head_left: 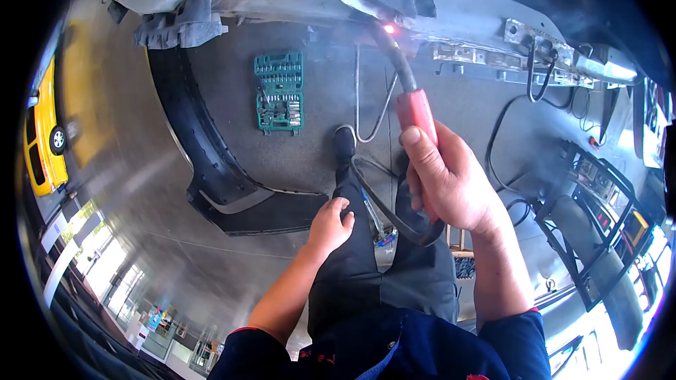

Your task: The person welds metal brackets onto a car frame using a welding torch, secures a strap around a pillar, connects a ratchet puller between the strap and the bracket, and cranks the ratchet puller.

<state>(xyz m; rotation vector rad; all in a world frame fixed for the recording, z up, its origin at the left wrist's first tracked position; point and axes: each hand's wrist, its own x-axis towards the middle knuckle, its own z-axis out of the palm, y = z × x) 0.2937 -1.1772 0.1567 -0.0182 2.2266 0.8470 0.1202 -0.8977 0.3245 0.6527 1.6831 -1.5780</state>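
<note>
My right hand (451, 179) is wrapped round the red handle of a welding torch (417, 107), thumb on top. The torch's neck points up to the grey metal edge of a vehicle body (486, 21). At its tip a glowing reddish-white spot (389, 29) shows on the metal, with smoke around it. From the handle's lower end a dark cable (384, 207) loops down between my legs. My left hand (331, 226) rests at my left thigh, fingers curled in, with nothing visible in them.
A black bumper (211, 144) lies on the floor to the left. Beyond my feet sits an opened green socket set (279, 93). Cables (496, 148) trail on the right, beside a black-framed cart (595, 190). A yellow vehicle (46, 134) stands far left.
</note>
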